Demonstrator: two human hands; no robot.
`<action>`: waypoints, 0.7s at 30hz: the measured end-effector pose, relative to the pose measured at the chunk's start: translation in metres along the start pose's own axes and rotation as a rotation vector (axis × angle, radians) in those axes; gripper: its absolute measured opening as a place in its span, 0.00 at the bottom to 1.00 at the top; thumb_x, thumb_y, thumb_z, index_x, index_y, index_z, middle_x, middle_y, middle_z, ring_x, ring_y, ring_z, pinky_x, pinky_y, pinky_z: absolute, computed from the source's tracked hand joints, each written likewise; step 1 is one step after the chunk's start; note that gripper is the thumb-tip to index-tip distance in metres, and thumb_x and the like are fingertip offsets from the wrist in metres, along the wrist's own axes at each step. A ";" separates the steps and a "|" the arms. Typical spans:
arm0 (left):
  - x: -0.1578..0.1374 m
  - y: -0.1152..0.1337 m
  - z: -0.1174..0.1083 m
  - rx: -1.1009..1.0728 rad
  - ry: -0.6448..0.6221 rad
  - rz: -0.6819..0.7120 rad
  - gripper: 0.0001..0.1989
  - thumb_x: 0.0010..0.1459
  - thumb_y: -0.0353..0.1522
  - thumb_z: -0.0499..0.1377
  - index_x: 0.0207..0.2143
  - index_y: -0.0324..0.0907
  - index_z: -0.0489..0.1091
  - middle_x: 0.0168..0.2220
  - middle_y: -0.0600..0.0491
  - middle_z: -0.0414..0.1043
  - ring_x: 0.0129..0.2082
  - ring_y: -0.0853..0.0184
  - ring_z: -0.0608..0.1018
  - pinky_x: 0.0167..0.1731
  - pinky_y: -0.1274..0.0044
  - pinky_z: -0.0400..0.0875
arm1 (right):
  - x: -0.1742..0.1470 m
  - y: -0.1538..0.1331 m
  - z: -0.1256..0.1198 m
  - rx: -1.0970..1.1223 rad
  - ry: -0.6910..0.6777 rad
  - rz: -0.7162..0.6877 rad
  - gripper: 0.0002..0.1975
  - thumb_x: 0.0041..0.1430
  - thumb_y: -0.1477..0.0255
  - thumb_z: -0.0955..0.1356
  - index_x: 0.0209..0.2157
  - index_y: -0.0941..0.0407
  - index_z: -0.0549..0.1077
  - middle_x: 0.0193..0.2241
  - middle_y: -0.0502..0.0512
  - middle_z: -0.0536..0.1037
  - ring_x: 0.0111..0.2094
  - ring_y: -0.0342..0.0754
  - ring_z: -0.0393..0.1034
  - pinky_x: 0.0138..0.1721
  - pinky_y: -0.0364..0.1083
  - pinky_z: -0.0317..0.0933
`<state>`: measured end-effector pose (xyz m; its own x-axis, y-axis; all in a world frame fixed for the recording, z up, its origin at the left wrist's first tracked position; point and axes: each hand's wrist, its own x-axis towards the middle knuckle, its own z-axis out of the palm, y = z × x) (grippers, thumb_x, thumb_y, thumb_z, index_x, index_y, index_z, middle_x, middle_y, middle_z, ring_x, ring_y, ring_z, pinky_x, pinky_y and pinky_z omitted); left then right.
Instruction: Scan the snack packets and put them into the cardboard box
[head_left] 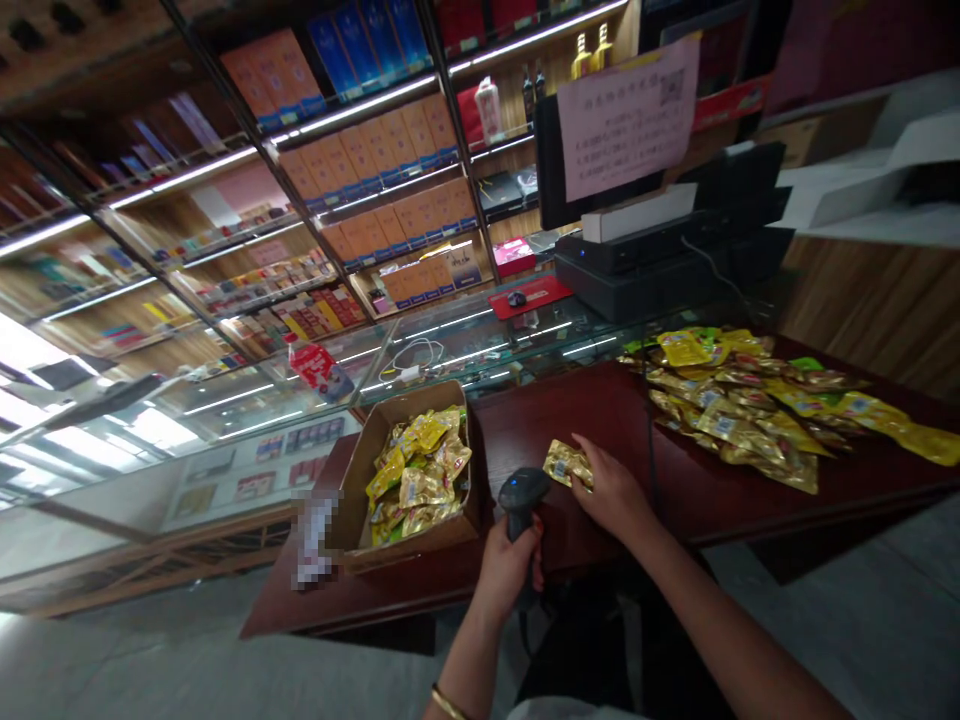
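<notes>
My left hand [504, 565] is wrapped round the handle of a dark barcode scanner [523, 492], which stands upright with a small blue light on top. In my right hand [609, 492] is a shiny gold snack packet [564, 464], gripped at its right end just beside the scanner head. On the left, a cardboard box [346, 500] holds many gold and yellow packets [427, 480]. More gold and yellow packets [739, 400] lie in a loose heap to the right of my right hand.
Both hands are over a dark red wooden table [517, 430]. Behind it runs a glass counter [480, 330] with a red-and-white bottle [319, 368], a white cable [411, 372] and a mouse [516, 299]. A monitor [551, 165] with a pink notice [628, 120] stands beyond.
</notes>
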<state>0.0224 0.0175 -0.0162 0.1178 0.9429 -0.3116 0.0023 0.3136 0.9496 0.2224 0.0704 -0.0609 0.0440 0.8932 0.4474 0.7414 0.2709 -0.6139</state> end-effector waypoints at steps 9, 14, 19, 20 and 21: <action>0.003 -0.001 0.000 0.002 0.018 -0.006 0.20 0.48 0.44 0.66 0.37 0.40 0.68 0.17 0.62 0.65 0.09 0.74 0.66 0.10 0.83 0.61 | -0.002 -0.008 -0.010 0.021 0.022 0.059 0.26 0.59 0.75 0.63 0.59 0.47 0.67 0.51 0.55 0.75 0.46 0.53 0.74 0.48 0.49 0.69; 0.004 -0.002 -0.002 0.011 0.007 0.018 0.19 0.49 0.43 0.65 0.37 0.40 0.68 0.16 0.62 0.65 0.09 0.75 0.65 0.10 0.83 0.61 | -0.004 -0.004 -0.007 0.045 0.079 0.059 0.14 0.61 0.73 0.64 0.46 0.50 0.77 0.47 0.55 0.76 0.43 0.49 0.75 0.47 0.46 0.69; 0.004 -0.003 -0.002 0.011 0.000 -0.004 0.19 0.50 0.43 0.65 0.38 0.41 0.68 0.16 0.62 0.65 0.10 0.74 0.65 0.10 0.83 0.61 | -0.002 0.000 -0.005 0.044 0.120 0.085 0.14 0.61 0.73 0.63 0.43 0.52 0.79 0.45 0.56 0.78 0.45 0.51 0.75 0.50 0.48 0.68; 0.004 -0.003 -0.003 0.010 0.001 -0.005 0.19 0.50 0.43 0.65 0.38 0.41 0.68 0.16 0.62 0.65 0.10 0.74 0.65 0.10 0.83 0.61 | -0.001 0.002 -0.005 0.060 0.127 0.093 0.15 0.60 0.73 0.63 0.44 0.52 0.79 0.46 0.57 0.78 0.46 0.51 0.75 0.50 0.49 0.68; 0.004 -0.003 -0.003 0.007 0.002 -0.003 0.19 0.50 0.43 0.65 0.38 0.40 0.68 0.17 0.62 0.65 0.10 0.74 0.66 0.10 0.83 0.61 | 0.000 0.003 -0.004 0.084 0.132 0.102 0.17 0.60 0.74 0.63 0.46 0.53 0.78 0.47 0.57 0.78 0.47 0.51 0.75 0.51 0.49 0.67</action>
<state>0.0202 0.0205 -0.0206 0.1153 0.9423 -0.3143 0.0097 0.3154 0.9489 0.2276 0.0697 -0.0599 0.2076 0.8645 0.4577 0.6706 0.2148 -0.7100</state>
